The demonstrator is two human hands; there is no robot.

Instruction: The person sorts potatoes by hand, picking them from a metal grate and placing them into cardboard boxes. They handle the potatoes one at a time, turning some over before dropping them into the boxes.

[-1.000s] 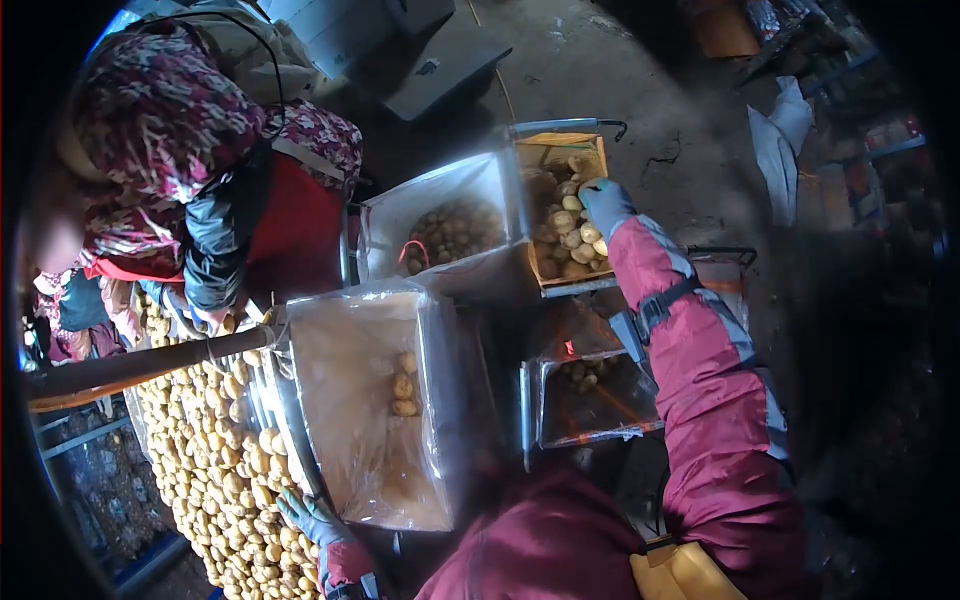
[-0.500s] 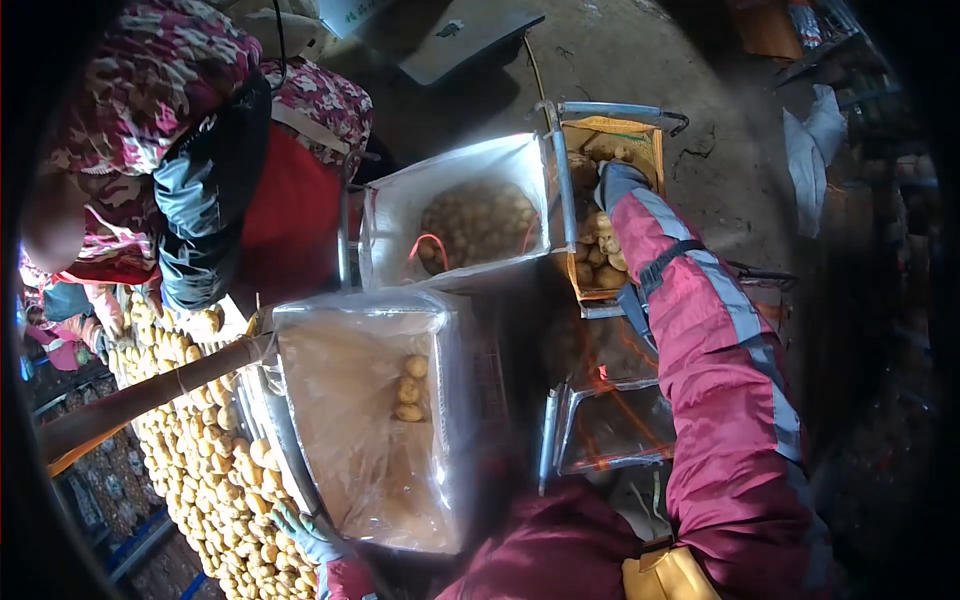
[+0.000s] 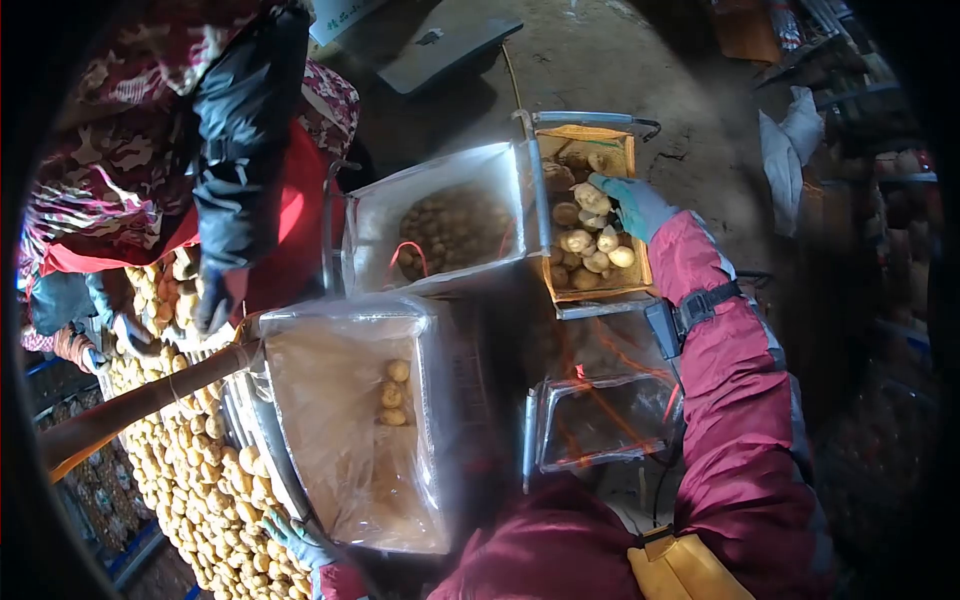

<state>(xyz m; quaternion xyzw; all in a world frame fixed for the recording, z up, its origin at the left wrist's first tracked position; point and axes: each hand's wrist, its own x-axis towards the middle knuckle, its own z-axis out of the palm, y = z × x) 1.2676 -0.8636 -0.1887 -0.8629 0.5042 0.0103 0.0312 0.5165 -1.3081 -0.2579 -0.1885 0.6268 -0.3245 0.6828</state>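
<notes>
right hand [image 3: 632, 203] over potatoes [image 3: 590, 250] (gloved)

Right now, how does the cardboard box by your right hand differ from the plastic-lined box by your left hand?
The cardboard box is brown, unlined and holds many potatoes; the plastic-lined box is larger, lined with clear plastic, and holds only three potatoes. The right hand reaches into the cardboard box; the left hand rests beside the plastic-lined box. Both are open-topped.

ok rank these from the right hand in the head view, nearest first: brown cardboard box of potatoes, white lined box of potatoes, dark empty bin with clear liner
From the right hand:
1. brown cardboard box of potatoes, directly under it.
2. white lined box of potatoes, to its left.
3. dark empty bin with clear liner, below, by the forearm.
</notes>
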